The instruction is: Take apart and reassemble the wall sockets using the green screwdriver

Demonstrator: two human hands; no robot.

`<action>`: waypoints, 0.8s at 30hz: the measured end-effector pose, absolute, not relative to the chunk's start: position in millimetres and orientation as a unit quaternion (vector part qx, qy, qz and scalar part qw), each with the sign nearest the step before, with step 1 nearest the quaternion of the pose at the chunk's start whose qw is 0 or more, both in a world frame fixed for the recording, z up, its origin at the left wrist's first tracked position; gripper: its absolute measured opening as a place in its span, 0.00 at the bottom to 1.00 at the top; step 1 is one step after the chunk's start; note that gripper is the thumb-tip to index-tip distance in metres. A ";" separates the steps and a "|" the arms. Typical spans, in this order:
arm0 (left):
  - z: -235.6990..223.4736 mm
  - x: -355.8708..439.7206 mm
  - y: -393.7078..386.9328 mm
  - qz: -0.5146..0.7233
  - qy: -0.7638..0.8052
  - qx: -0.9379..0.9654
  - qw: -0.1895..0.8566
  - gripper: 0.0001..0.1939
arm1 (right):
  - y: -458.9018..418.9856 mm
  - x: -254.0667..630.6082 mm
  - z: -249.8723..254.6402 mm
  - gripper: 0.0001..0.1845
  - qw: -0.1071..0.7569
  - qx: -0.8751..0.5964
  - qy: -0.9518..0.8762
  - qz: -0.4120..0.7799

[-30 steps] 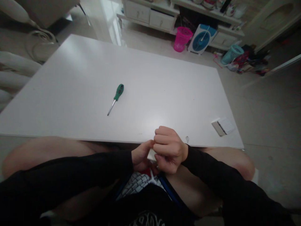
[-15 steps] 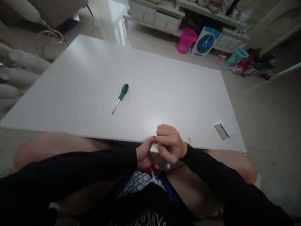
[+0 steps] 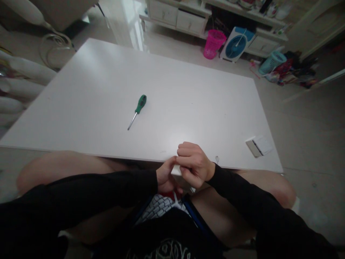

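At the near edge of the white table [image 3: 172, 86], my left hand [image 3: 165, 178] is closed around a small white box-shaped object [image 3: 176, 170], which the fingers mostly hide. My right hand [image 3: 194, 162] is curled with its knuckles up against that object's top and right side. What its fingers pinch is hidden from view. Left of centre on the tabletop lies a screwdriver [image 3: 141, 104] with a green and black handle, its metal shaft pointing toward me.
A flat white piece with a dark slot [image 3: 254, 147] lies at the table's right end. Near my right wrist is a small clear item [image 3: 217, 158]. Beyond the table stand a pink basket [image 3: 214, 43], a blue-and-white fan [image 3: 234, 46] and a teal basket [image 3: 272, 62].
Both hands keep nearly the same pose, with the right hand shifted slightly left. A little more of the white object's top shows. The view has tilted a bit.
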State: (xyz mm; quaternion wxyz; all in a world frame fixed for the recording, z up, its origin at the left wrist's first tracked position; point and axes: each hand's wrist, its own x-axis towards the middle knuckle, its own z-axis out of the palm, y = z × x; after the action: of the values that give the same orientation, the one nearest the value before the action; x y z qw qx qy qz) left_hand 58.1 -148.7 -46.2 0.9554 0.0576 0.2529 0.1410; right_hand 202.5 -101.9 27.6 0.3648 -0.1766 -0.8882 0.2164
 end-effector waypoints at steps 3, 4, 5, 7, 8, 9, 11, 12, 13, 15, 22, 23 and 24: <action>-46.3 57.5 -148.9 0.132 0.251 0.045 0.958 0.22 | -102.0 202.0 27.5 0.10 0.359 -0.175 -0.890 0.221; -46.5 57.3 -148.9 0.130 0.248 0.041 0.959 0.22 | -102.1 201.8 27.2 0.10 0.357 -0.175 -0.891 0.220; -46.7 57.0 -148.9 0.128 0.245 0.038 0.960 0.22 | -102.2 201.7 26.8 0.10 0.354 -0.176 -0.892 0.219; -47.3 56.4 -149.1 0.123 0.239 0.043 0.962 0.22 | -102.4 201.6 25.8 0.09 0.345 -0.178 -0.896 0.214; -47.8 56.1 -149.2 0.122 0.237 0.048 0.963 0.23 | -102.5 201.7 25.4 0.09 0.338 -0.178 -0.900 0.210; -48.4 55.8 -149.4 0.120 0.235 0.053 0.963 0.23 | -102.5 201.8 25.1 0.09 0.330 -0.177 -0.904 0.206; -49.9 55.4 -149.9 0.122 0.233 0.059 0.963 0.24 | -102.6 202.3 25.0 0.09 0.319 -0.175 -0.910 0.200; -50.8 55.3 -150.2 0.125 0.229 0.061 0.964 0.24 | -102.7 202.5 25.2 0.09 0.315 -0.176 -0.911 0.198; -51.7 55.2 -150.7 0.129 0.223 0.063 0.964 0.25 | -102.8 202.7 25.5 0.09 0.311 -0.177 -0.913 0.197; -53.2 55.0 -152.0 0.135 0.210 0.069 0.966 0.25 | -103.2 202.8 26.5 0.09 0.302 -0.179 -0.916 0.193; -51.4 55.1 -154.0 0.141 0.234 0.050 0.961 0.24 | -104.0 202.2 28.7 0.10 0.291 -0.183 -0.920 0.187; -50.5 55.1 -153.7 0.146 0.234 0.052 0.960 0.24 | -103.8 202.2 29.0 0.10 0.288 -0.183 -0.922 0.185; -49.6 55.0 -153.4 0.150 0.230 0.061 0.960 0.24 | -103.6 202.2 29.3 0.10 0.287 -0.181 -0.922 0.185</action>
State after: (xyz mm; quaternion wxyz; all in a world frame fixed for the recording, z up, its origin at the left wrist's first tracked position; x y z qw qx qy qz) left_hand 55.0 -153.4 -49.6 0.9596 0.0607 0.2300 0.1503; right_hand 202.2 -103.6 29.3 0.2866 -0.1806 -0.9224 0.1853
